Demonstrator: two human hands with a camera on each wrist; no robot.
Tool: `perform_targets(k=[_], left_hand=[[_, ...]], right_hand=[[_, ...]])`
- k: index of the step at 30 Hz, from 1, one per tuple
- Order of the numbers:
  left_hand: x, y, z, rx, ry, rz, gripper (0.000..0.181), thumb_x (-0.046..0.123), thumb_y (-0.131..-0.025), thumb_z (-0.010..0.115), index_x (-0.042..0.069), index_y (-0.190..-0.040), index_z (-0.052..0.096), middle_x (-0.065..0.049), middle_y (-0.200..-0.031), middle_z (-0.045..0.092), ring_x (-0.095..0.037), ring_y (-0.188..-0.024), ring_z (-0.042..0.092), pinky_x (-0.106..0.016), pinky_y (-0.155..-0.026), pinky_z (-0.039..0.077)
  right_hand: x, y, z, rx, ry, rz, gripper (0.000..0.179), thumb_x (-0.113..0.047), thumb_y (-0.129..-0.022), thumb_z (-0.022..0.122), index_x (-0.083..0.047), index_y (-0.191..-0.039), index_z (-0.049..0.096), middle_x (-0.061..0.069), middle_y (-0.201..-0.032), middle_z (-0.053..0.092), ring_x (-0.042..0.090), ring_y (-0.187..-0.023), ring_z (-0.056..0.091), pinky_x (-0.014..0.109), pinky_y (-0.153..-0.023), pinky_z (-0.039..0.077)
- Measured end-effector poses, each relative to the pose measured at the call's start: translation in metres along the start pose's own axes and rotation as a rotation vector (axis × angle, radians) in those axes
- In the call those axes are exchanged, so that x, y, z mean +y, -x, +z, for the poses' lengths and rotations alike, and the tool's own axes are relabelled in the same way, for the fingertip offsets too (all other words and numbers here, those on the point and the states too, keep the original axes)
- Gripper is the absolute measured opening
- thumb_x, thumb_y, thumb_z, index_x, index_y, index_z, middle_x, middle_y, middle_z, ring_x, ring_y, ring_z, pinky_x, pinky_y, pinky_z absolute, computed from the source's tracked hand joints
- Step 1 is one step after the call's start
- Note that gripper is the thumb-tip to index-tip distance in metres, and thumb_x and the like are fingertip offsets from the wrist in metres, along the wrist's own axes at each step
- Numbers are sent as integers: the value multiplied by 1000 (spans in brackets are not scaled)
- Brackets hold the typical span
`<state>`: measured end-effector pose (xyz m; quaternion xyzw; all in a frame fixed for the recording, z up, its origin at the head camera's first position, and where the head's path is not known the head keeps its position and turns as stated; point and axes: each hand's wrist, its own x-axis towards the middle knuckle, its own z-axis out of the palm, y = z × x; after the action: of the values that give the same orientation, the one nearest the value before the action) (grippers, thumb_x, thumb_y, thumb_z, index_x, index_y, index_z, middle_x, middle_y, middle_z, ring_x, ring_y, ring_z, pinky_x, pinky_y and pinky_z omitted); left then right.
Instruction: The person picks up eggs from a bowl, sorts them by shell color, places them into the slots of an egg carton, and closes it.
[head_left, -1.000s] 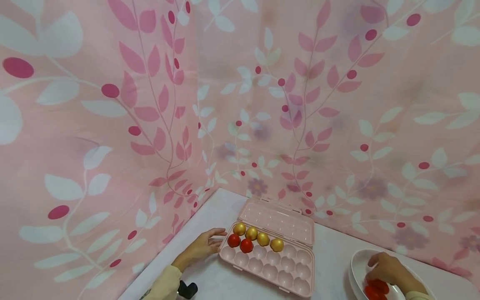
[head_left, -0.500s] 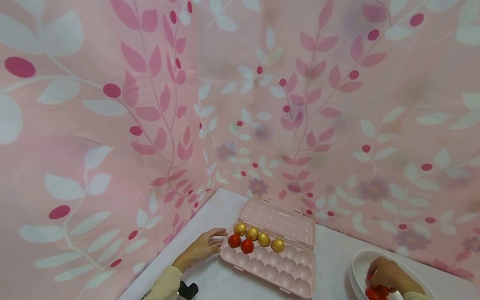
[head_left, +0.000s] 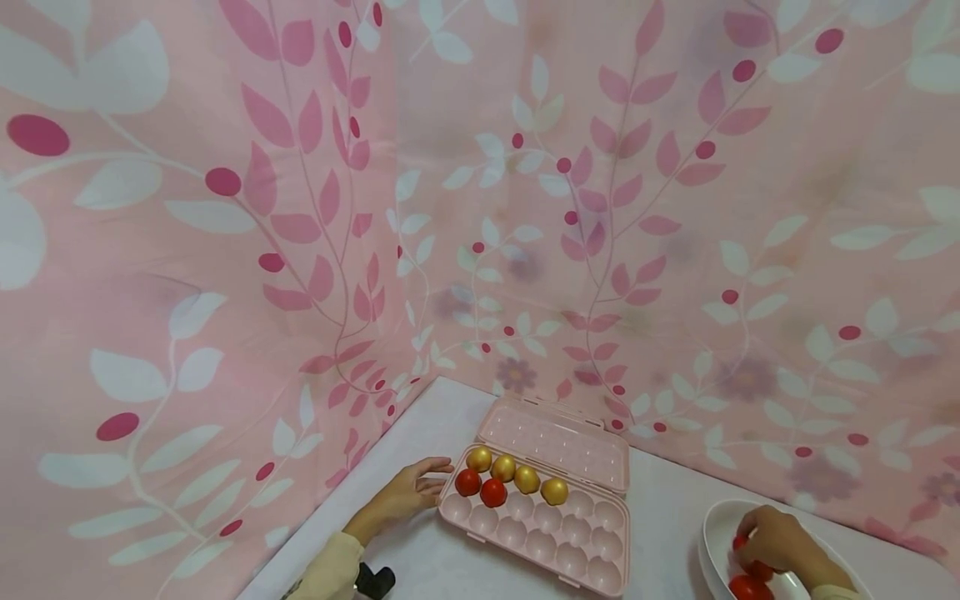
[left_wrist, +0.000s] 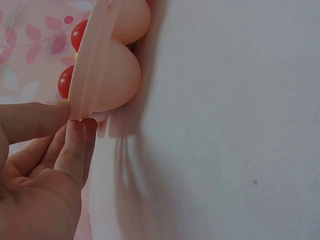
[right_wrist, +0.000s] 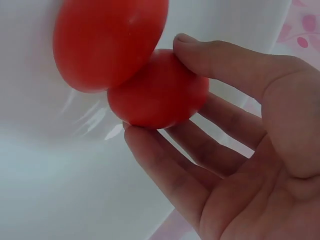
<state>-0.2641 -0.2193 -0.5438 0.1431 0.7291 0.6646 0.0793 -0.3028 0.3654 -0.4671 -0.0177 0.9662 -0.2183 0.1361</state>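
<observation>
A pale pink plastic egg box (head_left: pixel 540 546) lies with its lid (head_left: pixel 555 442) folded back. Several gold eggs (head_left: pixel 527 479) fill part of its back row; two red eggs (head_left: pixel 492 492) sit in front of them at the left end. My left hand (head_left: pixel 411 490) pinches the box's left rim, thumb on top and fingers below, as the left wrist view shows. Inside a white bowl (head_left: pixel 708 546) at the right, my right hand (head_left: pixel 783 546) grips a red egg (right_wrist: pixel 160 92) between thumb and fingers. Another red egg (right_wrist: pixel 110 42) lies against it.
A white-covered table (head_left: pixel 667 500) carries the box and bowl. Pink leaf-patterned cloth (head_left: pixel 525 208) hangs behind and to the left. A small black object (head_left: pixel 375 581) shows by the left sleeve.
Inside the bowl, my right hand has reached down and closed its fingers round a red egg; the red eggs there have shifted. The left hand and egg box stay put.
</observation>
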Motion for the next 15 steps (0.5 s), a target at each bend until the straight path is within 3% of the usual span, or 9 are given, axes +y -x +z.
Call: perform_targets(k=[6,15], left_hand=[[2,1,0,4,-14,-5,61,-11,-87,56,-9,-144,34,-26,-140,45,-40,-126,50,-34,-96,50],[8,4,3,13,-3,-5,61,-12,-86,57,-10,-144,34,-29,-141,43,-43,-128,46,-36,-98,48]], right_hand=[[-11,3,-14,22,17,-19,45,-29,-68,87,2,-93,67,6,-83,65,19,-70,58,37,-64,57],[-52,22,-25,197,79,-167,39,-28,-73,84,0,-97,69,3,-82,65,19,-72,59,38,-65,57]])
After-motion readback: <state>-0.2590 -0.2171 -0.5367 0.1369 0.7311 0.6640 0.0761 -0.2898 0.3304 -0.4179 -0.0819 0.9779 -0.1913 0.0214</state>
